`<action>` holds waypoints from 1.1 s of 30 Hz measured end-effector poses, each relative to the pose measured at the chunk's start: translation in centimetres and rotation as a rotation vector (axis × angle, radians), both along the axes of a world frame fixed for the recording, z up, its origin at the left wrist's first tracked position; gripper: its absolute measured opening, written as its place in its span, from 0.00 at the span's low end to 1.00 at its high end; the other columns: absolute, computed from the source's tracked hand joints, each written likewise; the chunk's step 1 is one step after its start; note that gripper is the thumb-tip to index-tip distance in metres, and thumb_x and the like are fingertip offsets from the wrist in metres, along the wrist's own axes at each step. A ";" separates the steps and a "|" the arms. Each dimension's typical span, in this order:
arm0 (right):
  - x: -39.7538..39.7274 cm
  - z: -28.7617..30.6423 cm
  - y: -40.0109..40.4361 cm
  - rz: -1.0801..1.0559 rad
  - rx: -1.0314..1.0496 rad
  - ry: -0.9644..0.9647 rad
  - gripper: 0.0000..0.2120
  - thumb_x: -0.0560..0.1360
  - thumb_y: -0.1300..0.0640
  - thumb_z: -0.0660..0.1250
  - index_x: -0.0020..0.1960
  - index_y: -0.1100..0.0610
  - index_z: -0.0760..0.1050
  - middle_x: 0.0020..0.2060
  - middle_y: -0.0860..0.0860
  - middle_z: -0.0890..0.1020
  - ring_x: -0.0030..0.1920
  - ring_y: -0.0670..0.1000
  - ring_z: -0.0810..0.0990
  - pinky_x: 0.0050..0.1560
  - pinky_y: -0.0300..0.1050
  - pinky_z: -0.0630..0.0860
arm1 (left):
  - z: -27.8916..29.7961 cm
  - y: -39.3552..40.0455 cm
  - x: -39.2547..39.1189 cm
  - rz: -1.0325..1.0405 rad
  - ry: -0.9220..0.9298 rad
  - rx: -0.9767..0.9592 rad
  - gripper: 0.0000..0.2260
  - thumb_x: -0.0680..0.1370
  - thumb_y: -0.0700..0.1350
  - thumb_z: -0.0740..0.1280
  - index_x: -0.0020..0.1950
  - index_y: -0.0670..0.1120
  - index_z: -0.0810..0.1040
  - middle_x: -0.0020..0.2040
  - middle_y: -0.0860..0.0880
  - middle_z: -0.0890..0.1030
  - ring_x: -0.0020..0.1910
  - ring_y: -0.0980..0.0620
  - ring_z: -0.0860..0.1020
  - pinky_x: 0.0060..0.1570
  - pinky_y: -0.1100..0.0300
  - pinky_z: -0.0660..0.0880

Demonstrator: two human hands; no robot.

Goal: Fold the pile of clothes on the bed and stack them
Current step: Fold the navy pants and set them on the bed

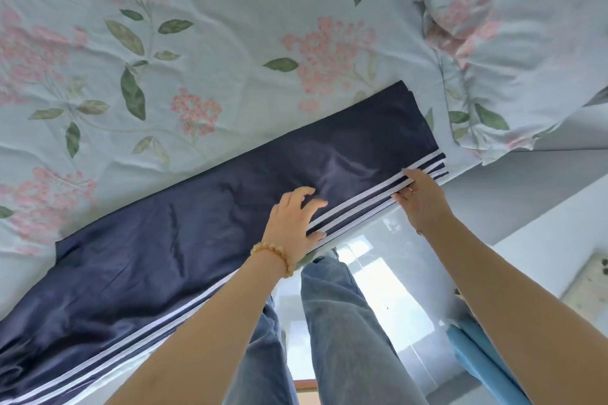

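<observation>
Floral bedsheet (204,52) fills the upper frame; navy track pants (204,217) lie flat diagonally across mid-frame, striped side along the bed edge. Left hand (291,223) rests spread and loose on the fabric, gripping nothing. Right hand (419,196) touches the stripes near the cuff; whether it pinches, can't tell. Suggest holding the midpoint and bringing the cuff over toward lower left. Open sheet above; pillow (526,43) crowds upper right.

Bare forearms, amber bead bracelet (273,256) on L wrist, ring (412,189) on R hand, faded blue jeans (342,332).
</observation>
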State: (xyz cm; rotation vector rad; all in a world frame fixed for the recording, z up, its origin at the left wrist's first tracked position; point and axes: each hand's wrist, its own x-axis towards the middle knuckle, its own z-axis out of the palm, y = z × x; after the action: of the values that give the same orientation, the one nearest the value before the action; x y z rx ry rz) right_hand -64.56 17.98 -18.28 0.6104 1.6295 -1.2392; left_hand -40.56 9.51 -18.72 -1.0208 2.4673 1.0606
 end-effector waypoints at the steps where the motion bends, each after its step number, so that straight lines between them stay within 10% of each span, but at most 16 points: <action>1: -0.6 -0.3 -0.2 -0.001 -0.013 0.003 0.13 0.77 0.58 0.68 0.61 0.58 0.75 0.52 0.53 0.83 0.51 0.53 0.84 0.51 0.46 0.80 | -0.3 0.6 -0.6 -0.070 -0.053 -0.035 0.24 0.75 0.54 0.69 0.69 0.54 0.68 0.68 0.52 0.65 0.63 0.50 0.67 0.60 0.56 0.67; 7: -2.6 -0.7 0.9 0.101 0.126 0.229 0.06 0.76 0.52 0.70 0.51 0.52 0.79 0.45 0.48 0.83 0.47 0.50 0.81 0.65 0.56 0.74 | -1.0 2.5 -2.0 -0.013 -0.096 0.003 0.16 0.78 0.45 0.66 0.65 0.51 0.69 0.57 0.51 0.70 0.54 0.52 0.70 0.49 0.60 0.72; 13: -3.0 -1.1 2.7 0.145 0.238 0.269 0.06 0.76 0.56 0.72 0.50 0.58 0.79 0.45 0.54 0.82 0.49 0.58 0.82 0.59 0.58 0.79 | -0.6 2.2 -2.0 0.017 -0.075 0.250 0.12 0.79 0.39 0.63 0.62 0.47 0.73 0.51 0.52 0.73 0.49 0.54 0.72 0.53 0.58 0.74; 23: -1.5 -0.5 0.0 -0.116 0.392 0.218 0.32 0.68 0.54 0.78 0.68 0.56 0.69 0.62 0.51 0.77 0.60 0.56 0.77 0.56 0.53 0.73 | -0.9 2.6 -1.6 0.139 0.005 0.060 0.18 0.78 0.51 0.66 0.67 0.50 0.72 0.62 0.51 0.69 0.57 0.52 0.70 0.59 0.56 0.68; 28: -1.8 0.0 -1.6 -0.058 -0.069 -0.045 0.20 0.75 0.59 0.71 0.66 0.59 0.75 0.62 0.56 0.80 0.62 0.57 0.79 0.65 0.56 0.75 | -0.8 1.5 -1.2 0.326 0.126 0.159 0.16 0.79 0.44 0.66 0.68 0.48 0.73 0.61 0.52 0.70 0.59 0.53 0.70 0.62 0.57 0.70; 33: 0.0 2.3 -3.0 0.186 -0.073 0.129 0.20 0.72 0.57 0.74 0.63 0.58 0.78 0.55 0.51 0.84 0.55 0.55 0.83 0.54 0.51 0.81 | -0.3 -1.2 2.7 0.596 0.209 0.177 0.13 0.79 0.41 0.66 0.63 0.50 0.75 0.59 0.55 0.69 0.56 0.56 0.73 0.53 0.71 0.68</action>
State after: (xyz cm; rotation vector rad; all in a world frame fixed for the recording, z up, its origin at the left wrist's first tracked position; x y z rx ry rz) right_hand -64.57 14.98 -15.96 0.3314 1.6979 -1.2146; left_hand -37.90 8.36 -19.00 -1.7160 2.2028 1.5949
